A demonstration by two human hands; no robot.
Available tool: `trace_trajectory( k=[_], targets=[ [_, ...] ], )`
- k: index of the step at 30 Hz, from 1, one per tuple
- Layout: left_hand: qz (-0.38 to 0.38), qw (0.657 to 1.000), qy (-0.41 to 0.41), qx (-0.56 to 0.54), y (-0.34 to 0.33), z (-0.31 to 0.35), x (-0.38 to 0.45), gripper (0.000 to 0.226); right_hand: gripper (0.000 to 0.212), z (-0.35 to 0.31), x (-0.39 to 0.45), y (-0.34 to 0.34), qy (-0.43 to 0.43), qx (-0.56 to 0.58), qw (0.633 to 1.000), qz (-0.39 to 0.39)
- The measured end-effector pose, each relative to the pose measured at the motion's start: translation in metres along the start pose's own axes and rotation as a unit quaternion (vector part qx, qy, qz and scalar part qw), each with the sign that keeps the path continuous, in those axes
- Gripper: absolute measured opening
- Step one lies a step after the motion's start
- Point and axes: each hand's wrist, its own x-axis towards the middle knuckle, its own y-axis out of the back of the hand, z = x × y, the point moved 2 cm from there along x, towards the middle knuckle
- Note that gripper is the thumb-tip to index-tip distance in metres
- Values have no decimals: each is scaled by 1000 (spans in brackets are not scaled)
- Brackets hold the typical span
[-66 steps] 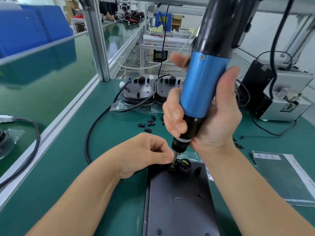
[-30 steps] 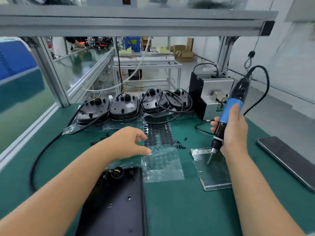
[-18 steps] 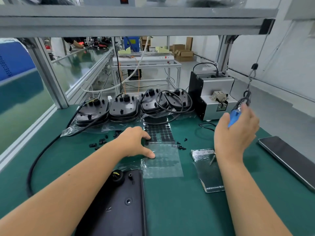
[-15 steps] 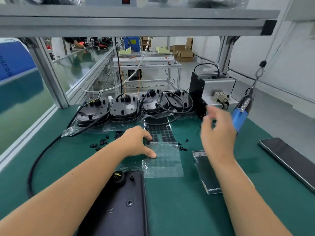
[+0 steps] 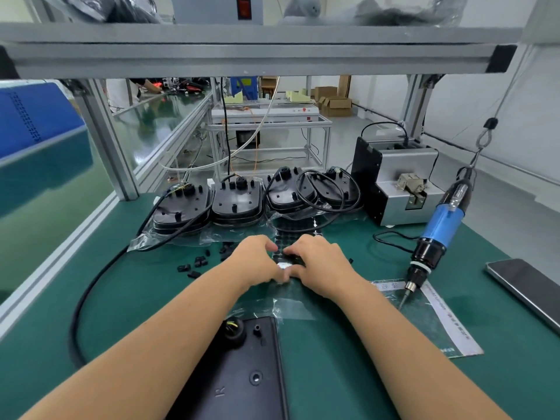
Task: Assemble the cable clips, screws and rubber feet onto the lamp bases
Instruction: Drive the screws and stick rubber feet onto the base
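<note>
A clear sheet of black rubber feet (image 5: 293, 230) lies on the green mat in front of the stacked bases. My left hand (image 5: 257, 262) and my right hand (image 5: 319, 262) meet on it, fingers curled and fingertips pinching at the sheet; what sits between the fingertips is blurred. A flat black lamp base (image 5: 239, 377) with a cable grommet lies nearest me, below my forearms. Loose black cable clips (image 5: 197, 263) are scattered to the left of my left hand. The blue electric screwdriver (image 5: 438, 234) hangs free at the right, its bit over a plastic bag.
Several lamp bases (image 5: 236, 204) with coiled cables stand in bags at the back. A grey screw feeder (image 5: 403, 189) sits at the back right, a phone (image 5: 527, 289) at the far right, a plastic bag (image 5: 439, 325) under the driver. A black cable (image 5: 81, 301) loops at the left.
My right hand let go of the screwdriver, which now hangs from its cord, and moved left onto the rubber feet sheet beside my left hand. My left hand's fingers have curled.
</note>
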Motion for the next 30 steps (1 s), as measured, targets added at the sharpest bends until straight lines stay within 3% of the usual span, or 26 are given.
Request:
trace_trajectory(
  k=[5,9,14,26,30],
  targets=[
    [76,996,28,-25,11,-8,6,11,31,-3,4,-4,-8,17,999,40],
    [34,994,41,-99,14,-12,-2,5,16,2,-3,-4,-30,131,989,67],
    [6,989,-10,-147,13,-8,-7,12,16,8,-19,7,-24,204,978,39],
    [43,987,-120,-95,12,4,-19,21,5,0,-24,22,-35,245,965,91],
    [50,987,-122,-88,13,5,-19,17,13,0,-25,23,-46,273,956,93]
  ],
)
